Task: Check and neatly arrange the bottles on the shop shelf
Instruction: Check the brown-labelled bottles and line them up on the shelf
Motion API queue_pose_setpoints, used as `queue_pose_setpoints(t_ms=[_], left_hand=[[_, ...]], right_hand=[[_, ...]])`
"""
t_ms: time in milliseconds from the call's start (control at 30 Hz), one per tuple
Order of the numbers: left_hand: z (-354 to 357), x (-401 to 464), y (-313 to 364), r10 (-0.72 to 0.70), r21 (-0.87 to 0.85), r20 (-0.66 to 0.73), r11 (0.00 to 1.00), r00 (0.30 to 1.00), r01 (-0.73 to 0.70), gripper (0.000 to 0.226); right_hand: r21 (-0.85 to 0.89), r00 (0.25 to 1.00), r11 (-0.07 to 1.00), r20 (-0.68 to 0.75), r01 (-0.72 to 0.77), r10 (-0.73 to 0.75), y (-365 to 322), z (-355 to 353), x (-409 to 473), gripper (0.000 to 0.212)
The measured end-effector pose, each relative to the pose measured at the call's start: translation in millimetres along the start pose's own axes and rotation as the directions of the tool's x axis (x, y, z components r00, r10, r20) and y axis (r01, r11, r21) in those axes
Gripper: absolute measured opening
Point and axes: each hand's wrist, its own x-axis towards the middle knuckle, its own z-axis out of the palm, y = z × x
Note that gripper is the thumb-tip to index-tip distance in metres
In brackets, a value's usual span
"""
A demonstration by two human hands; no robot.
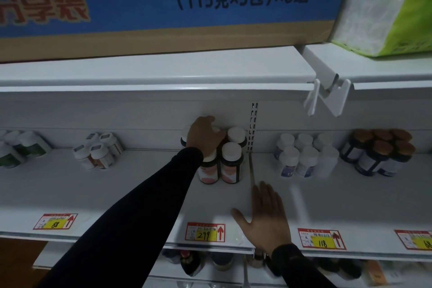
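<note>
white-capped bottles [231,161] under left hand [204,138]; right hand [266,220] flat, nearer.

dim, bluish light; soft blur; wide-angle bending at edges

carton [163,2] "(115克×5包)×6组", price tags [205,231] 88, 299, 118

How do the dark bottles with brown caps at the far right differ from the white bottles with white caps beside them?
The dark bottles with brown caps have dark bodies; the white bottles with white caps have pale bodies. The caps are brown on the dark bottles and white on the white ones. The dark bottles look wider, the white bottles slimmer. Both groups stand upright, clustered on the same white shelf.
</note>
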Motion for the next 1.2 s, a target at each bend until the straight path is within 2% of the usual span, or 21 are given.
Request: queue_pose_setpoints(t_ms=[433,700,933,1200], left_hand=[[1.2,2.7,-15.1,0.002,0.292,0.043,0.956,0.999,-0.014,0.051],[6.8,5.4,-15.5,-0.008,0.349,-0.021,0.937,1.000,0.015,0.043],[8.5,7.2,-17.8,-0.009,0.275,-0.059,0.961,0.998,0.025,0.040],[-9.5,0.8,-10.1,-0.055,-0.002,-0.103,0.999,0.993,0.055,0.042]], right_hand=[[-0.003,1.000,1.000,0.031,-0.005,0.005,0.2,-2.3,-0.3,0.091],[-0.012,0.999,1.000,0.043,-0.010,0.010,-0.8,-4.2,-0.2,0.088],[0.003,0.996,1.000,0.080,-0.030,0.029,-2.6,-9.1,0.0,0.088],[0.036,0.991,0.999,0.129,-0.031,0.026,-4.2,-10.8,2.4,0.089]])
